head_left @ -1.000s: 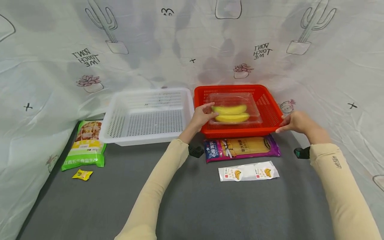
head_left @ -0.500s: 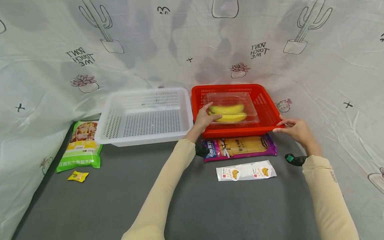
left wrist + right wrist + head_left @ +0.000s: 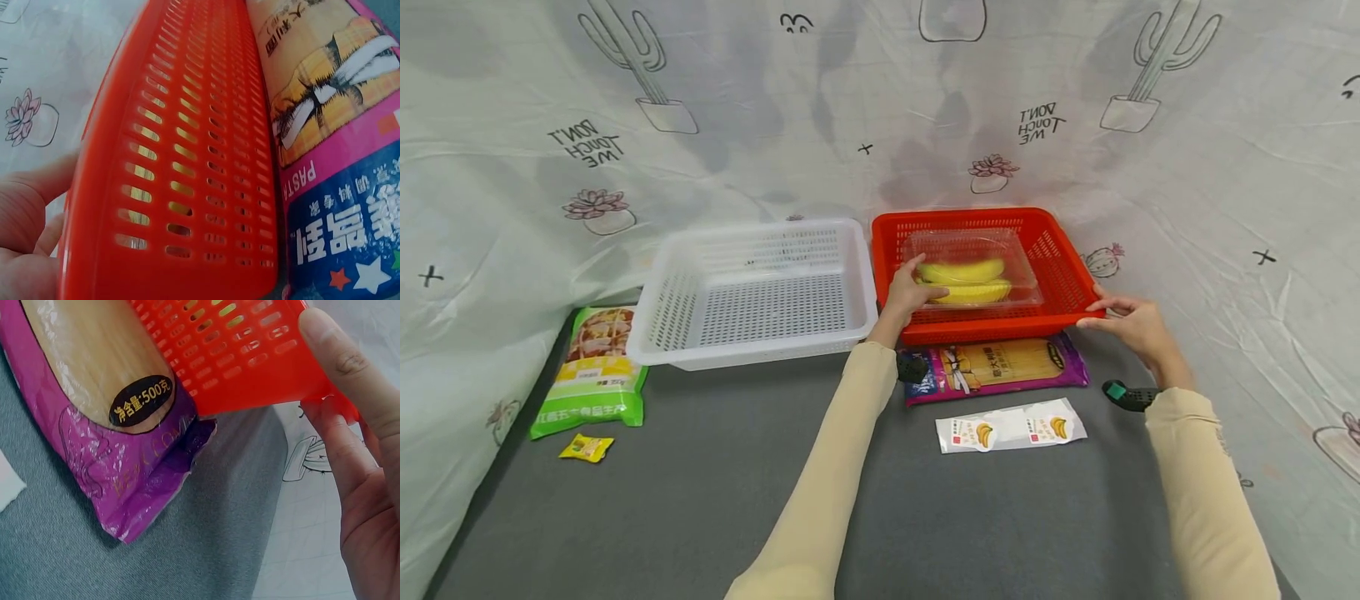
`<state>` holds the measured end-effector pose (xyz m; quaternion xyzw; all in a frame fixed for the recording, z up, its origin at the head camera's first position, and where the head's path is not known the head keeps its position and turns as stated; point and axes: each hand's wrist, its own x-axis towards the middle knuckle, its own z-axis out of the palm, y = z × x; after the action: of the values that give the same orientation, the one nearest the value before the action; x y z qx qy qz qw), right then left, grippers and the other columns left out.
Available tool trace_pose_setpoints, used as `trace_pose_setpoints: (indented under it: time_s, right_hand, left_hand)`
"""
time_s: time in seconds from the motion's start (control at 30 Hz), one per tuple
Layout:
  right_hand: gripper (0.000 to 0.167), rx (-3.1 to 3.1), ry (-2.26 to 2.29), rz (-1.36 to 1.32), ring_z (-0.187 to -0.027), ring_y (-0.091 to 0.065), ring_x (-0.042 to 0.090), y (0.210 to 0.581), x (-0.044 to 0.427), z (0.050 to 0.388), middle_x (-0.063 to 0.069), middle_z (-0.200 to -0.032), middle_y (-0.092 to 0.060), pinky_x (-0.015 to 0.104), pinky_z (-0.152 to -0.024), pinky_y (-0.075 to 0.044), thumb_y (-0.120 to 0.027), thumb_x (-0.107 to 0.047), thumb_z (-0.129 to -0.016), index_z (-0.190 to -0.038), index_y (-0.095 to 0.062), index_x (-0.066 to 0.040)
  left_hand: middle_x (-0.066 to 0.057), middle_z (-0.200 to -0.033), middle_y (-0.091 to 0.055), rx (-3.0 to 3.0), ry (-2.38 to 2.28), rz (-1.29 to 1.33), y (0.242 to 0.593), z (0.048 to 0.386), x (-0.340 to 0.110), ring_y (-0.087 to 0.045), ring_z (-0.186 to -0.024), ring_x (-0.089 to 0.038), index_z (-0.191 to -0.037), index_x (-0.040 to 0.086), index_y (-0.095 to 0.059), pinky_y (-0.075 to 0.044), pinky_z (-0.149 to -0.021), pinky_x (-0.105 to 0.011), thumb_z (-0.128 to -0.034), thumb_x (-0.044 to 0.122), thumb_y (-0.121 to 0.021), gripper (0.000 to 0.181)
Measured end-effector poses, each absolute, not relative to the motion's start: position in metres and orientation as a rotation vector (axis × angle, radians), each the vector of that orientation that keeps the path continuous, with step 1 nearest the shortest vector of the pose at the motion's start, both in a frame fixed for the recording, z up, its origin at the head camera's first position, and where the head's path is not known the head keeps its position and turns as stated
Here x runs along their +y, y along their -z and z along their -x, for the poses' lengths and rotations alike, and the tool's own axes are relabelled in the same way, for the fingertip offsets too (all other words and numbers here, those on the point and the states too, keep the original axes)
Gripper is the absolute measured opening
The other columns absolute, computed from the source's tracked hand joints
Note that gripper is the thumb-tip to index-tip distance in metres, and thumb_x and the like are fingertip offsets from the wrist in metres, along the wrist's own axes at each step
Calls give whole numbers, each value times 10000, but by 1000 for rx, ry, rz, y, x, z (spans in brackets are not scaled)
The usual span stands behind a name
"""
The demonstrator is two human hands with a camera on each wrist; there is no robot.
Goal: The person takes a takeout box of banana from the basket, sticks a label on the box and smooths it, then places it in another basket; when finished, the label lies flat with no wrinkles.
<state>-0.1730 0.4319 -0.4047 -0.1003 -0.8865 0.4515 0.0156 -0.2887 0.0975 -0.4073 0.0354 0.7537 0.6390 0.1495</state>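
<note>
The red basket [image 3: 988,331] stands at the back right, holding a clear lidded box [image 3: 1028,290] with yellow bananas [image 3: 962,271] in it. My left hand [image 3: 907,293] reaches over the basket's left side, its fingers spread and fairly straight on the box's left end. In the left wrist view those fingers [image 3: 53,175] show partly behind the red rim [image 3: 87,187]. At the basket's near right corner [image 3: 312,381], my right hand [image 3: 369,425] pinches the rim, thumb on one side and fingers on the other.
Left of the red basket stands a white basket [image 3: 760,354]. In front lie a purple pasta packet [image 3: 1000,367] and a white strip with banana pictures [image 3: 1011,427]. At the left are a green food bag [image 3: 591,392] and a small yellow packet [image 3: 586,447].
The head view has shifted slightly right. My right hand has turned at the basket corner, its wrist lower. The left thumb has moved a little right over the box.
</note>
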Motion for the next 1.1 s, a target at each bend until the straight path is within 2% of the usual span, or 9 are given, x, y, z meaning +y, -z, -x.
trace_pose_setpoints:
  time_s: [0.13, 0.27, 0.4, 0.5, 0.67, 0.77, 0.87, 0.97, 1.1]
  right_hand:
    - [440, -2738, -1440, 344, -1335, -346, 439, 407, 431, 171, 145, -1474, -359, 563, -1019, -348, -759, -323, -829, -1076, -664, 28]
    - [411, -2698, -1498, 369, -1365, -309, 414, 410, 431, 170, 126, -1489, -350, 559, -1042, -333, -771, -343, -810, -1053, -688, -22]
    - [406, -2678, -1504, 348, -1357, -334, 397, 411, 432, 170, 119, -1469, -377, 280, -1000, -429, -777, -286, -814, -1067, -683, 17]
    - [411, -2682, -1484, 337, -1351, -347, 389, 410, 432, 169, 101, -1458, -396, 217, -962, -440, -773, -274, -820, -1078, -674, 31]
    - [392, -2679, -1509, 335, -1378, -299, 391, 409, 431, 171, 83, -1478, -380, 525, -1062, -320, -775, -305, -813, -1053, -684, -10]
    - [386, -2665, -1525, 324, -1381, -290, 393, 409, 431, 172, 95, -1478, -375, 544, -1066, -295, -779, -270, -813, -1055, -674, 12]
    - [383, -2661, -1520, 332, -1379, -302, 384, 411, 432, 172, 96, -1475, -382, 536, -1064, -304, -781, -254, -813, -1059, -674, 19]
    - [379, -2660, -1517, 343, -1380, -305, 374, 411, 432, 171, 97, -1471, -387, 499, -1064, -320, -782, -265, -811, -1056, -682, 7]
    - [366, -2642, -1539, 344, -1391, -296, 349, 412, 432, 171, 104, -1464, -394, 298, -1041, -382, -789, -250, -802, -1046, -694, 7]
  left_hand:
    - [-158, -1477, -376, 2226, -1813, -99, 408, 287, 99, -458, -1237, -300, -1463, 137, -407, -513, -894, -380, -766, -44, -773, 807]
    - [-155, -1498, -327, 2355, -1790, -152, 411, 288, 101, -356, -1334, -304, -1429, 133, -458, -439, -1001, -413, -733, 15, -822, 794]
    - [-128, -1526, -245, 2492, -1753, -252, 413, 289, 104, -275, -1384, -287, -1379, 138, -514, -356, -1077, -412, -739, 159, -846, 722]
    - [-103, -1525, -280, 2569, -1734, -339, 413, 290, 104, -289, -1390, -265, -1286, 117, -573, -333, -1095, -392, -740, 220, -848, 621]
    - [-80, -1546, -288, 2603, -1720, -435, 412, 291, 102, -269, -1411, -251, -1082, 85, -591, -307, -1110, -391, -749, 241, -840, 444]
    - [-47, -1557, -281, 2571, -1706, -460, 412, 291, 102, -270, -1412, -241, -1038, 80, -565, -312, -1107, -400, -762, 269, -828, 425]
    - [-19, -1510, -373, 2546, -1687, -483, 411, 291, 102, -336, -1378, -222, -1014, 91, -547, -346, -1087, -386, -774, 300, -817, 418]
    - [0, -1435, -460, 2533, -1673, -527, 411, 292, 102, -381, -1343, -210, -1013, 97, -579, -356, -1080, -378, -783, 307, -809, 387]
    - [0, -1407, -479, 2506, -1699, -582, 412, 294, 103, -361, -1355, -198, -1001, 84, -650, -317, -1105, -393, -783, 272, -812, 331]
